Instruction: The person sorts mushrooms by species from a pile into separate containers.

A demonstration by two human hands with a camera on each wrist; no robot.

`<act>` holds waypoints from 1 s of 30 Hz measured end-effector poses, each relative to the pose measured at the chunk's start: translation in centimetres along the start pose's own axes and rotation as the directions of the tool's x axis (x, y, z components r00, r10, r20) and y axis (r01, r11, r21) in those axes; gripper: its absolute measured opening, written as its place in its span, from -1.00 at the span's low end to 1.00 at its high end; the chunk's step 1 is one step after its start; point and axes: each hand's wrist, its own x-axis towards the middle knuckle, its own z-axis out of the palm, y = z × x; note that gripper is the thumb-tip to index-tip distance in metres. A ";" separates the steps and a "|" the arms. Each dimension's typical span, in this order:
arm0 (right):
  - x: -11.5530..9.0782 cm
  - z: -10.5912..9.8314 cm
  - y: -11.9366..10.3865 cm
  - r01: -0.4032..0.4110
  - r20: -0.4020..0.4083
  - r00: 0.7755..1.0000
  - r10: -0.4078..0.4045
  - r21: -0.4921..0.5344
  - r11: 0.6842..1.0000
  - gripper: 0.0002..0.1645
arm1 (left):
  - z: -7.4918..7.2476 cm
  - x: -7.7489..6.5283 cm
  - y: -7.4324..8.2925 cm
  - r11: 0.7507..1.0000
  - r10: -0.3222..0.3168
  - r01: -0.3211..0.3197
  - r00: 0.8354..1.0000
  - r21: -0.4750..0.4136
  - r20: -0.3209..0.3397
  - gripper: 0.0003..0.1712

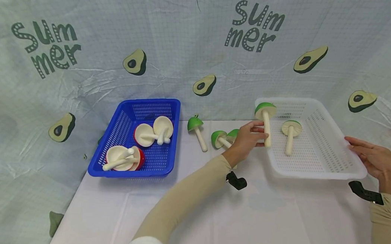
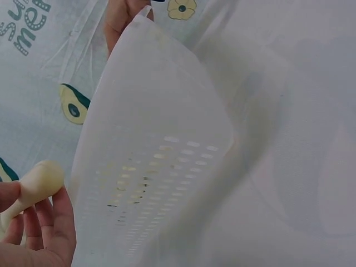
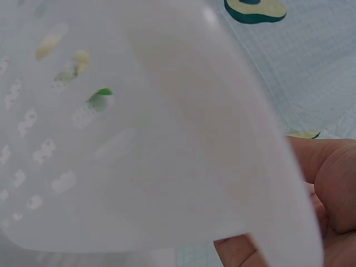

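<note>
My left hand point(image 1: 244, 141) pinches the pale stem of a green-capped toy mushroom point(image 1: 265, 128), held upright at the left rim of the white basket point(image 1: 327, 171). In the left wrist view, thumb and fingertips close on the stem's rounded end point(image 2: 44, 179). Another green-capped mushroom point(image 1: 290, 137) lies inside this basket, stem toward me. My right hand point(image 1: 381, 163) grips the basket's right rim, with a finger point(image 3: 242, 253) showing under the edge in the right wrist view. Between the baskets lie several green-capped mushrooms point(image 1: 195, 125), some partly hidden behind my left hand.
On the left, a blue basket point(image 1: 161, 163) holds several red-capped mushrooms point(image 1: 143, 134) with pale stems. A white cloth point(image 1: 243, 222) covers the table. Behind it hangs a sheet point(image 1: 174, 35) printed with avocados and lettering.
</note>
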 end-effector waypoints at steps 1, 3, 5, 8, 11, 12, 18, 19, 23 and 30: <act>0.0 0.0 0.0 -0.002 -0.001 1.000 0.002 -0.001 1.000 -0.68 | 0.1 0.1 0.0 1.000 0.004 -0.004 1.000 -0.003 0.002 -0.60; -0.1 0.1 -0.1 -0.005 -0.005 1.000 0.005 -0.003 1.000 -0.69 | 0.2 0.2 0.0 1.000 0.008 -0.008 1.000 -0.004 0.007 -0.59; -0.1 0.1 -0.1 -0.009 -0.008 1.000 0.009 -0.005 1.000 -0.70 | 0.4 0.2 0.1 1.000 0.012 -0.012 1.000 -0.006 0.009 -0.58; -0.2 0.2 -0.2 -0.017 -0.010 1.000 0.017 -0.009 1.000 -0.71 | 0.8 0.3 0.3 1.000 0.013 -0.013 1.000 -0.008 0.013 -0.57; -0.3 0.3 -0.3 -0.024 -0.010 1.000 0.024 -0.008 1.000 -0.70 | 1.2 0.3 0.4 1.000 0.016 -0.015 1.000 -0.008 0.019 -0.56; -0.3 0.3 -0.3 -0.026 -0.011 1.000 0.026 -0.006 1.000 -0.70 | 1.3 0.3 0.4 1.000 0.015 -0.015 1.000 -0.008 0.021 -0.56; -0.5 0.3 -0.2 -0.029 -0.016 0.999 0.029 -0.015 0.999 -0.71 | 1.7 0.4 0.2 1.000 0.018 -0.018 1.000 -0.010 0.026 -0.56; -0.5 0.3 -0.2 -0.028 -0.015 0.999 0.028 -0.017 0.999 -0.71 | 1.8 0.5 0.2 1.000 0.020 -0.020 0.999 -0.010 0.027 -0.55; -0.5 0.3 -0.2 -0.026 -0.008 1.000 0.026 -0.010 1.000 -0.71 | 2.1 0.5 0.2 1.000 0.028 -0.028 0.999 -0.011 0.023 -0.54; -0.4 0.3 -0.2 -0.013 -0.005 1.000 0.013 -0.002 1.000 -0.71 | 2.4 0.5 0.2 0.998 0.059 -0.059 0.998 0.019 0.026 -0.52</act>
